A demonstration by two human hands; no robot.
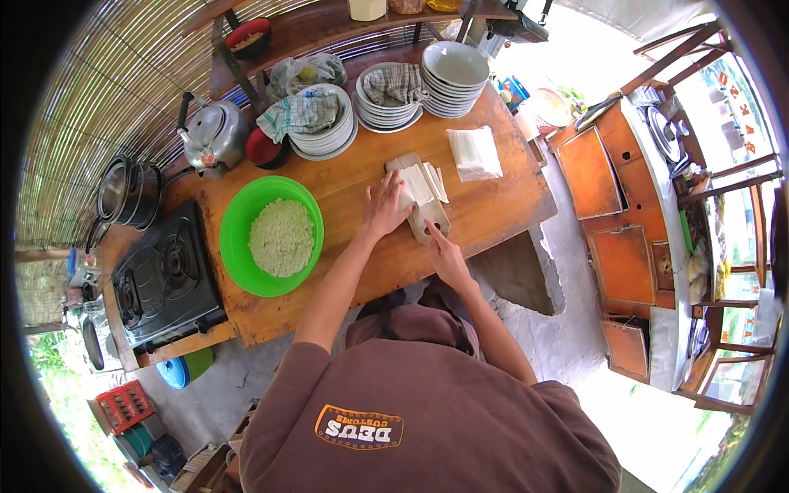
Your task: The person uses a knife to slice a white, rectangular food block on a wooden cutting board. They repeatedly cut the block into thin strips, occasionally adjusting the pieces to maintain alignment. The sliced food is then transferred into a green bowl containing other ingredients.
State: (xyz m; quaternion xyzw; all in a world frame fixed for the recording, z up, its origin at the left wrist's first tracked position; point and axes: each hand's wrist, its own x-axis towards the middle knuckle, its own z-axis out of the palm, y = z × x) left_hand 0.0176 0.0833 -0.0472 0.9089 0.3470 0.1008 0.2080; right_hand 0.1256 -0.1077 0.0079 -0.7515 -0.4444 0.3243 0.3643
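Observation:
A small wooden cutting board point(436, 215) lies on the wooden table point(345, 185), bearing a stack of pale, thin sheets point(419, 184) and several narrow cut strips point(435, 179). With fingers spread, my left hand point(387, 206) rests on the left side of the stack. My right hand point(445, 256) is at the board's near end, index finger extended beside the handle hole and the other fingers curled; whether it grips a knife cannot be made out. To the right lies a plastic-wrapped pack of similar pale sheets point(474, 154). A green basin point(229, 246) at left holds a crumbly, pale mass point(282, 237).
Bowl stacks point(456, 65), cloth-covered plates point(323, 132) and a kettle point(212, 138) line the back. A black two-burner gas stove point(166, 271) and dark pots point(129, 191) stand left. An orange wooden cabinet point(622, 265) is at right; a shelf point(345, 24) overhangs the back.

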